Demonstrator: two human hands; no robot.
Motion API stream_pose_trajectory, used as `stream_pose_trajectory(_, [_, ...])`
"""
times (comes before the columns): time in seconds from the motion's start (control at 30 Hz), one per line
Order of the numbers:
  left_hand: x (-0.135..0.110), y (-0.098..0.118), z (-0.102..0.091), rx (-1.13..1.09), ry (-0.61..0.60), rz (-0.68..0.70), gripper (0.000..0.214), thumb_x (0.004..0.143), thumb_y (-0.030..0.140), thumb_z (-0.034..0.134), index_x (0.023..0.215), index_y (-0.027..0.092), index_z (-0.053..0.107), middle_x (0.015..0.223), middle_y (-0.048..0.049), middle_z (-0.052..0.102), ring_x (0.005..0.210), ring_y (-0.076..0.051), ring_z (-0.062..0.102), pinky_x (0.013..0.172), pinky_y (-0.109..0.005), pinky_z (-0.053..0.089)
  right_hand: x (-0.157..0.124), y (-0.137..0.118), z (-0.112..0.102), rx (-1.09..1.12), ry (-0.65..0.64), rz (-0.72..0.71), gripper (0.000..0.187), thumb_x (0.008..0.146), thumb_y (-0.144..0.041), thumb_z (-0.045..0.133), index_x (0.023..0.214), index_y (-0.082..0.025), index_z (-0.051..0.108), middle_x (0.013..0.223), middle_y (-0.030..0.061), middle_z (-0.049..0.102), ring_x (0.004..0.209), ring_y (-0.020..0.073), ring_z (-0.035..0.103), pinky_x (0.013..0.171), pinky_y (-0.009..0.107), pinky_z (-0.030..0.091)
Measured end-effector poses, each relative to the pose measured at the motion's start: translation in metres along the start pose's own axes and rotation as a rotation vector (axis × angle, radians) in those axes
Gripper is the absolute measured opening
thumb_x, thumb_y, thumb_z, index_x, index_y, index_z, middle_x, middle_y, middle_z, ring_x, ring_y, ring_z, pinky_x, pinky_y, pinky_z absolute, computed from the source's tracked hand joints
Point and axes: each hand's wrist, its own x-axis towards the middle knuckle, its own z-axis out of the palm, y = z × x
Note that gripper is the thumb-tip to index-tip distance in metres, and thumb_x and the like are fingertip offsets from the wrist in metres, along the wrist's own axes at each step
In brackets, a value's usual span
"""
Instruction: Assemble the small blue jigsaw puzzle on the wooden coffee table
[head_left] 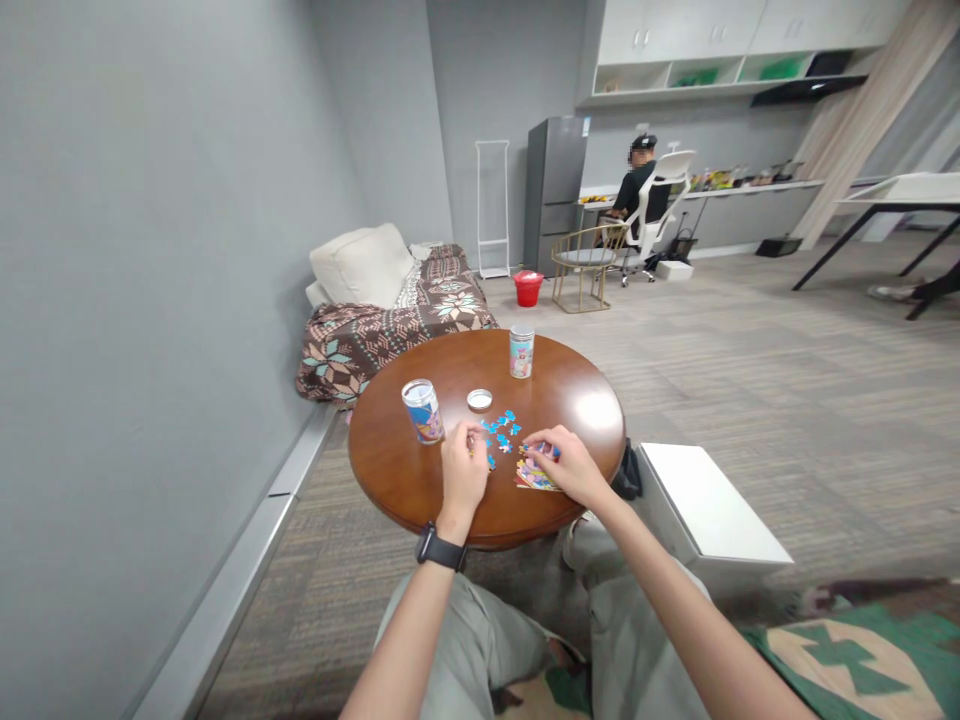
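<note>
Loose blue jigsaw puzzle pieces [502, 438] lie scattered on the round brown table [390, 450]. My left hand [465, 468] is at their left edge, its fingers curled together; what they hold, if anything, is too small to make out. A joined, colourful part of the puzzle [536, 476] lies near the front edge, partly hidden by my right hand [570, 465]. The right thumb and forefinger are closed on a puzzle piece at its upper edge. An open printed can [425, 415] stands left of my left hand. Behind the pieces lies a round silver lid [480, 400].
Farther back on the table stands a second printed can [521, 352] with its lid on. A white box [705, 500] is right of the table. A sofa with a patterned cover [420, 315] is behind it. A person [637, 190] sits at the far counter.
</note>
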Motion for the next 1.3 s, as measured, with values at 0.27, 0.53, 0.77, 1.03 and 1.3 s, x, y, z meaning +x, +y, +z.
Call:
stream_pose_trajectory(0.27, [-0.003,0.007,0.008,0.275,-0.443,0.401,0.01,0.09,0.021,0.054,0.096,0.023,0.062,0.096,-0.0005,0.067,0.094,-0.018,0.057,0.09,-0.035,0.04,0.001,-0.001,-0.001,-0.008,0.015,-0.006,0.006,0.085,-0.022,0.059,0.089,-0.022,0.063,0.087,0.0021,0.065,0.084,0.0178,0.058,0.081,0.032,0.043])
stream_pose_trajectory(0.53, [-0.005,0.0,0.013,0.54,-0.358,0.425,0.015,0.089,0.017,0.054,0.099,0.02,0.064,0.101,-0.0045,0.064,0.098,-0.022,0.054,0.088,-0.037,0.041,0.001,-0.012,0.001,-0.307,-0.048,0.025,0.01,0.079,-0.016,0.058,0.087,-0.018,0.063,0.096,0.0058,0.057,0.093,0.0201,0.052,0.081,0.031,0.039])
stream_pose_trajectory(0.77, [-0.008,0.008,0.011,0.53,-0.427,0.528,0.02,0.086,0.011,0.048,0.096,0.018,0.065,0.097,-0.0062,0.062,0.095,-0.021,0.054,0.087,-0.036,0.042,0.0,-0.016,0.001,-0.323,-0.09,-0.026,0.008,0.08,-0.011,0.054,0.082,-0.018,0.058,0.094,0.0045,0.058,0.091,0.018,0.051,0.078,0.028,0.037])
stream_pose_trajectory(1.03, [-0.008,0.008,0.013,0.467,-0.505,0.535,0.02,0.087,0.02,0.049,0.101,0.018,0.063,0.103,-0.0078,0.06,0.1,-0.023,0.052,0.09,-0.039,0.042,0.001,-0.016,0.003,-0.338,-0.032,0.079,0.01,0.082,-0.012,0.049,0.081,-0.017,0.058,0.094,0.0068,0.058,0.092,0.0194,0.051,0.082,0.029,0.038])
stream_pose_trajectory(1.3, [-0.007,0.006,0.012,0.326,-0.546,0.483,0.009,0.085,0.02,0.052,0.094,0.019,0.055,0.1,-0.006,0.059,0.1,-0.022,0.05,0.091,-0.037,0.042,0.001,-0.012,0.0,-0.284,-0.099,0.051,0.017,0.082,-0.01,0.043,0.081,-0.018,0.058,0.092,0.0057,0.058,0.09,0.0191,0.049,0.08,0.03,0.037])
